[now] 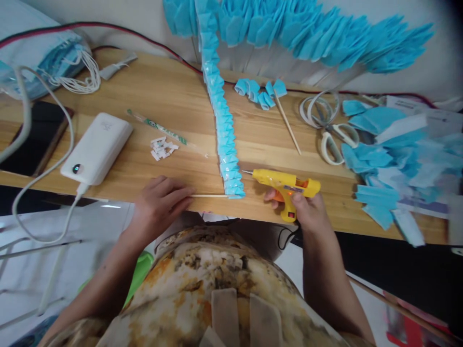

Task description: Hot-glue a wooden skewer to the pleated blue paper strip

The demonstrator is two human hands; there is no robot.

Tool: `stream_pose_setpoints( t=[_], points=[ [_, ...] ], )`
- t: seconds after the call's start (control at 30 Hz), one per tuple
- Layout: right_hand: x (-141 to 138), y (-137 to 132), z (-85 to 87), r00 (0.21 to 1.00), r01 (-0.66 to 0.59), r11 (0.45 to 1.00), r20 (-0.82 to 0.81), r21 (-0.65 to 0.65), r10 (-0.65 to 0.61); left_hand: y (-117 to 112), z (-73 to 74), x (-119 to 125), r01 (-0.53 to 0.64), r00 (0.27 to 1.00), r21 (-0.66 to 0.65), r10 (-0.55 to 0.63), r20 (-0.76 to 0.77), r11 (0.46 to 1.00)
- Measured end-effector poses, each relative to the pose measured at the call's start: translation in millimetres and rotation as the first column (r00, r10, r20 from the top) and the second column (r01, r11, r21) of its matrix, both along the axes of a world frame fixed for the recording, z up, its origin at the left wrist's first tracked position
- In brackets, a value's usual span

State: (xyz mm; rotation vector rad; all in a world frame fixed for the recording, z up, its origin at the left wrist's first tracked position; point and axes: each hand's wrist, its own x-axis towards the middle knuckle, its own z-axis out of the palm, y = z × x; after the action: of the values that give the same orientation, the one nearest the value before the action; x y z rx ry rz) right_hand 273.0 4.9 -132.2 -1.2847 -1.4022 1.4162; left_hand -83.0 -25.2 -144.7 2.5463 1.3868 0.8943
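My right hand [306, 205] grips a yellow hot glue gun [278, 180]. Its metal nozzle points left, just short of a long pleated blue strip [224, 115] that runs from the wall down to the table's front edge. Between the fingers of my left hand [162, 200] is a thin wooden stick [208, 195], its right end at the strip's lower end. Whether the stick touches or lies under the strip I cannot tell.
A white power bank [97, 147], a dark phone [36, 137] and small white pieces [162, 148] lie left. Scissors [336, 142], a loose stick [288, 120] and blue scraps [390, 154] lie right. Blue pleated pieces [307, 31] line the wall.
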Motion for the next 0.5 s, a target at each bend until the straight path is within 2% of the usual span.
stream_pose_setpoints(
  t=[0.17, 0.27, 0.4, 0.5],
  points=[
    [-1, 2, 1.4, 1.000, -0.016, 0.999, -0.008, 0.030, 0.016, 1, 7.4, 0, -0.013, 0.999, 0.020, 0.012, 0.031, 1.000],
    [0, 2, 1.7, 1.000, -0.017, 0.999, -0.026, 0.048, 0.018, 8, 12.0, -10, -0.082, 0.997, 0.063, 0.082, 0.012, 0.995],
    [3, 0, -0.4, 1.000, -0.012, 0.999, -0.020, 0.037, 0.013, 30, 18.3, -34, -0.230, 0.971, 0.161, 0.237, -0.031, 0.960],
    [5, -2, -3.5, 1.000, -0.018, 0.999, -0.012, 0.037, 0.019, 55, 23.3, -45, -0.273, 0.950, 0.183, 0.295, -0.102, 0.944]
  ],
)
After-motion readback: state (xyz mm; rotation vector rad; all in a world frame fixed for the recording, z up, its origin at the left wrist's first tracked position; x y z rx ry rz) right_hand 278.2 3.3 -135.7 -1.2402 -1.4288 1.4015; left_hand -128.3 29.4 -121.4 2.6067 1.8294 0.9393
